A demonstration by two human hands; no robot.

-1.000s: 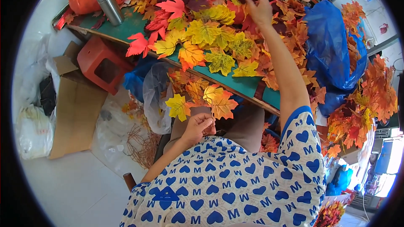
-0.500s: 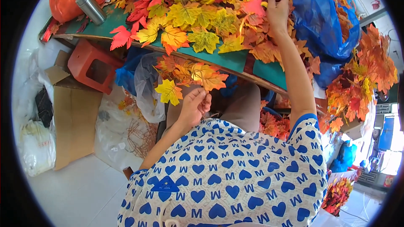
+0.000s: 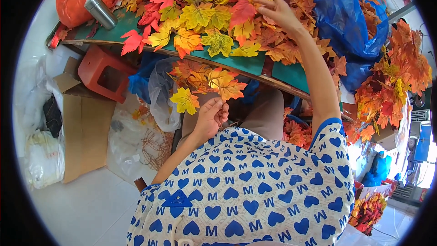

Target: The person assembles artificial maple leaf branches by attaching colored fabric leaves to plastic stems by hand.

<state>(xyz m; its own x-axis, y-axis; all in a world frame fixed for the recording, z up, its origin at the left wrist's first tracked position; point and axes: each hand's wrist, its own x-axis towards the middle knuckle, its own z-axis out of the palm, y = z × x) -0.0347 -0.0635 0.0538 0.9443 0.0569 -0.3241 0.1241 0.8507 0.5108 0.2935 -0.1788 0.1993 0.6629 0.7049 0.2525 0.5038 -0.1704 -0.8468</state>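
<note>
A sprig (image 3: 228, 86) is pinched by the left hand (image 3: 213, 115), fanning out just beyond it; beneath the loosely spread right hand (image 3: 283, 16), the leaf pile (image 3: 242, 13) is apparently being searched, a pinch likely needed next.

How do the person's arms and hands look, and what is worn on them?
The left hand and right hand wear no gloves; both forearms are bare. The right sleeve is short, off-white with blue hearts and letters, edged in blue.
</note>
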